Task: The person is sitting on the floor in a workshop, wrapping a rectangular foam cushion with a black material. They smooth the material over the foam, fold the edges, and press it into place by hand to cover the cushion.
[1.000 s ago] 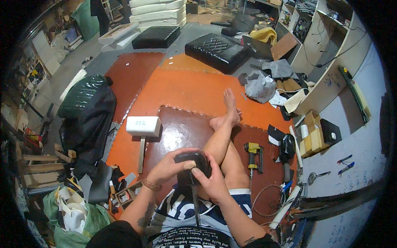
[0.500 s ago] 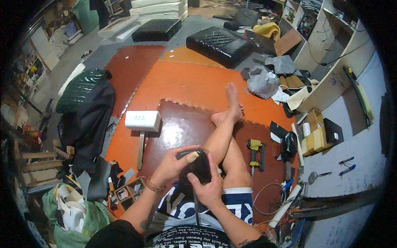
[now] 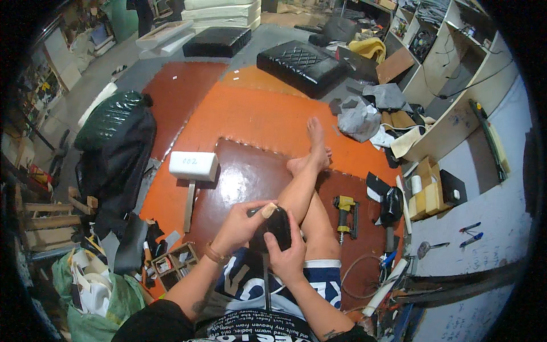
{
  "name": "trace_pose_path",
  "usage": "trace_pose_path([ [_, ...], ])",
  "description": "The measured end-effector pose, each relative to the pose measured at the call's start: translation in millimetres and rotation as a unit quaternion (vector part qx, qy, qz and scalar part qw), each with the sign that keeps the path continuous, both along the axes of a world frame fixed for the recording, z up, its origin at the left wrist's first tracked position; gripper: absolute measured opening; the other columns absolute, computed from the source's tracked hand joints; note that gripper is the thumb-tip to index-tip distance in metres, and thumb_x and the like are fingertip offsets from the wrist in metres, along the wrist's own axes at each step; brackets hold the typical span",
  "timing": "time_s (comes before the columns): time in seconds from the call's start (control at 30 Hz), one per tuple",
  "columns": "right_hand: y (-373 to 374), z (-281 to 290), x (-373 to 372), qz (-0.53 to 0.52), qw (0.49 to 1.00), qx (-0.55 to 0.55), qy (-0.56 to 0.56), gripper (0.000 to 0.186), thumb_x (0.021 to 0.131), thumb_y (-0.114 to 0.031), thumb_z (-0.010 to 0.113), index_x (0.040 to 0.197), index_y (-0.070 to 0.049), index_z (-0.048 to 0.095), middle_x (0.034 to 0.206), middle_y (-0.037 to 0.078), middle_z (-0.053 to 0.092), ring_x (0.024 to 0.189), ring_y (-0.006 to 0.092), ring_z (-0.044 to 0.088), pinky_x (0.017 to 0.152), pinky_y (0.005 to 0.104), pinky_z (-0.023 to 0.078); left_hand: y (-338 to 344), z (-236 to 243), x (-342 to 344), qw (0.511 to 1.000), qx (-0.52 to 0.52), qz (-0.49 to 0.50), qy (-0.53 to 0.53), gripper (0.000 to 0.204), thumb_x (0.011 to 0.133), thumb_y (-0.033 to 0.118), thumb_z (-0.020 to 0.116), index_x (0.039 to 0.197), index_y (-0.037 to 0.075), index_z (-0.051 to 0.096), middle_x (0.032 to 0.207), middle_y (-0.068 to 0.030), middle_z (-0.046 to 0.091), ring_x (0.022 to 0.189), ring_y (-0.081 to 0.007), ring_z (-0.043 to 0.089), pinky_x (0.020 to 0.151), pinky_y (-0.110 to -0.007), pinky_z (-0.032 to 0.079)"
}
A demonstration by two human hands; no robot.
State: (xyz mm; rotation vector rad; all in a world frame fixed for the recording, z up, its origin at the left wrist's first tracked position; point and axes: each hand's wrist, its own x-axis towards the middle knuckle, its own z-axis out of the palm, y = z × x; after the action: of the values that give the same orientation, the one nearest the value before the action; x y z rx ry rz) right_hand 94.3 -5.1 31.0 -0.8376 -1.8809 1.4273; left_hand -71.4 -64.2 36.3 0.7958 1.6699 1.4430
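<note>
Two grips, left hand (image 3: 244, 224) and right hand (image 3: 288, 256), were closed around opposite sides of a glossy black upholstered pad (image 3: 278, 223) above the navy-and-white shorts (image 3: 321, 278).

The held piece (image 3: 279, 223) is black, the nail gun (image 3: 343, 211) yellow and black, the cushion (image 3: 302, 67) black with diamond quilting.

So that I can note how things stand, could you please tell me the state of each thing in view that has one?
Black padded piece: held in both hands
Left hand: closed on it
Right hand: closed on it
Yellow-and-black nail gun: lying down, not held
Green sack: open, filled
White block: set down
Quilted black cushion: lying flat
</note>
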Motion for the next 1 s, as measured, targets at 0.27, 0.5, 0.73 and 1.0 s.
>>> trace_pose_path([
  [0.27,-2,-34,34,0.062,0.997,-0.042,0.029,0.096,0.083,-0.023,0.092,0.161,-0.002,0.04,0.155,0.021,0.054,0.143,0.0326,0.053,0.119,0.042,0.043,-31,25,-2,0.982,0.092,0.007,-0.162,0.059,0.112,0.052,0.046,0.119,0.004,0.079,0.133,-0.0185,0.071,0.13,-0.0295,0.064,0.113,-0.046,0.049],
  [0.5,12,-85,58,0.27,0.959,-0.047,-0.076,0.084,0.083,-0.015,0.089,0.153,-0.005,0.045,0.145,0.013,0.062,0.133,0.0281,0.06,0.113,0.0402,0.047,-71,-6,-29,0.806,0.451,-0.182,-0.337,0.074,0.107,0.07,0.04,0.105,0.009,0.082,0.137,-0.0303,0.066,0.146,-0.0493,0.046,0.124,-0.064,0.03],
  [0.73,-3,25,52,0.115,0.955,-0.182,0.202,0.078,0.088,-0.003,0.078,0.156,-0.005,0.039,0.139,0.015,0.064,0.123,0.0281,0.067,0.105,0.0432,0.053,-84,67,-43,0.982,0.187,-0.002,0.004,0.046,0.107,0.048,0.063,0.112,0.006,0.08,0.134,-0.0196,0.071,0.126,-0.0353,0.067,0.108,-0.053,0.053],
  [1.0,-39,6,59,0.0,0.99,0.067,-0.127,0.084,0.084,0.007,0.06,0.163,-0.011,0.039,0.137,0.029,0.06,0.118,0.0434,0.067,0.104,0.0462,0.054,-61,25,28,0.998,0.048,-0.029,-0.04,0.073,0.102,0.05,0.069,0.161,0.014,0.047,0.149,-0.0112,0.058,0.138,-0.0232,0.054,0.116,-0.041,0.044],
])
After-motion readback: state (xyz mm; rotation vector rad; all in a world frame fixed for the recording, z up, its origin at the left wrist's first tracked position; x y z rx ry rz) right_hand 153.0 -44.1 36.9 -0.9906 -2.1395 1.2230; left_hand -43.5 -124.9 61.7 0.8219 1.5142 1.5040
